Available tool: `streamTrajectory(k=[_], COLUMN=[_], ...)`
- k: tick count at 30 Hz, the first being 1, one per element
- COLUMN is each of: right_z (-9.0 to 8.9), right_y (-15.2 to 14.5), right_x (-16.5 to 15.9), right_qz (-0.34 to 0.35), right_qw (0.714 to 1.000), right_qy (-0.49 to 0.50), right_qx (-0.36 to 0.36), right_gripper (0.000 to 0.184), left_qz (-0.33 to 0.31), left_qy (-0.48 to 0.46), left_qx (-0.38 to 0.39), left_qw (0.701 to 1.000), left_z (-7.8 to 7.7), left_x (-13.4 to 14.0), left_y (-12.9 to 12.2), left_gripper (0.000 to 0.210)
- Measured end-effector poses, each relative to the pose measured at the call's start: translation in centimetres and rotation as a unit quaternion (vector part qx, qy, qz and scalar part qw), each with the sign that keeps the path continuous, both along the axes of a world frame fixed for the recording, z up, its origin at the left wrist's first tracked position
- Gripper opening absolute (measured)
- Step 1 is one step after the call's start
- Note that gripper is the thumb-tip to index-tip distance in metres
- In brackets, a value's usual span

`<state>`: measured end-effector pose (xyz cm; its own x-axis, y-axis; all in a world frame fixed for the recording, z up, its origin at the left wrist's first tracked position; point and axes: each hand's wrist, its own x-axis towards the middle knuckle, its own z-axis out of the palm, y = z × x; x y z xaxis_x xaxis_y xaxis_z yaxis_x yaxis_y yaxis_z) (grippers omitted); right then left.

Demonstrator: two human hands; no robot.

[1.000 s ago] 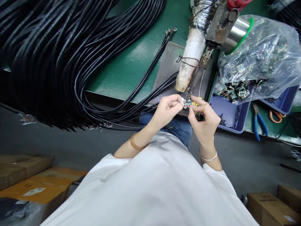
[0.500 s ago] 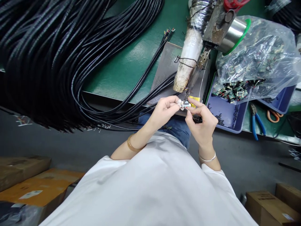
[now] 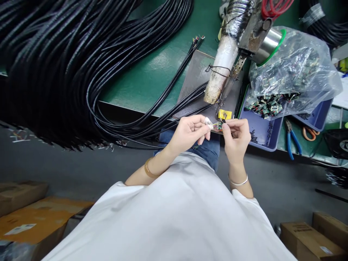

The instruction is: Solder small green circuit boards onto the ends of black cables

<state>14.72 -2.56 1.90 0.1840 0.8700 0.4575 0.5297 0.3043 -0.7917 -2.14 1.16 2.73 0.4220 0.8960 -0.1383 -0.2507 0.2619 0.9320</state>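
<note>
My left hand (image 3: 190, 131) is closed in a pinch, with a white covering at its fingertips, on a cable end whose thin coloured wires (image 3: 215, 124) fan out to the right. Those wires run to a small green circuit board (image 3: 219, 125). My right hand (image 3: 237, 135) pinches the board's right end between thumb and index finger. Just above the hands, a mounted soldering iron (image 3: 230, 80) points down towards me. A yellow pad (image 3: 225, 114) lies behind the board on a grey plate (image 3: 193, 74).
A large bundle of black cables (image 3: 57, 72) covers the left of the green table (image 3: 152, 65). A white duct (image 3: 220, 69) hangs beside the iron, near a solder spool (image 3: 268, 45). At right are a bag of circuit boards (image 3: 296, 69), a purple tray (image 3: 255, 125), blue-handled pliers (image 3: 293, 139) and orange-handled scissors (image 3: 310, 133).
Both hands have come slightly away from the iron's tip. The circuit board has turned to show its green side, and my right fingers have closed in on its right end. The view has shifted slightly.
</note>
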Motion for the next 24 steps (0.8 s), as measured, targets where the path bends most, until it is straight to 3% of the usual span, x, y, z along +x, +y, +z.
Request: streamTrajectory(k=[2,4,8,13,20,24], right_z=[-0.7,-0.8,0.6,2.8,2.5,2.1], right_y=[-0.4,-1.0,-2.1,-2.2,-0.9,-0.9], right_x=[-0.2,-0.2,0.0,-0.5,-0.3,-0.1], right_qz=[0.007,0.004,-0.060,0.011,0.061,-0.020], right_qw=[0.994,0.990,0.997,0.988,0.980,0.990], right_qy=[-0.068,-0.103,-0.040,-0.127,0.032,0.052], right_qx=[0.079,0.093,0.011,-0.087,-0.188,-0.126], right_gripper=[0.013,0.015,0.007,0.006,0.015,0.017], left_qz=[-0.011,-0.008,0.000,-0.008,-0.037,0.006], left_qy=[-0.044,-0.054,-0.035,-0.031,0.008,-0.019], left_qx=[-0.030,-0.041,-0.041,-0.014,0.027,-0.010], left_qw=[0.999,0.998,0.999,0.999,0.999,1.000], left_z=[-0.2,-0.3,-0.4,-0.7,-0.4,-0.3], left_x=[-0.2,-0.3,-0.1,0.0,0.1,0.7], left_y=[0.0,0.0,-0.4,-1.0,-1.1,-0.8], left_gripper=[0.028,0.031,0.033,0.027,0.017,0.018])
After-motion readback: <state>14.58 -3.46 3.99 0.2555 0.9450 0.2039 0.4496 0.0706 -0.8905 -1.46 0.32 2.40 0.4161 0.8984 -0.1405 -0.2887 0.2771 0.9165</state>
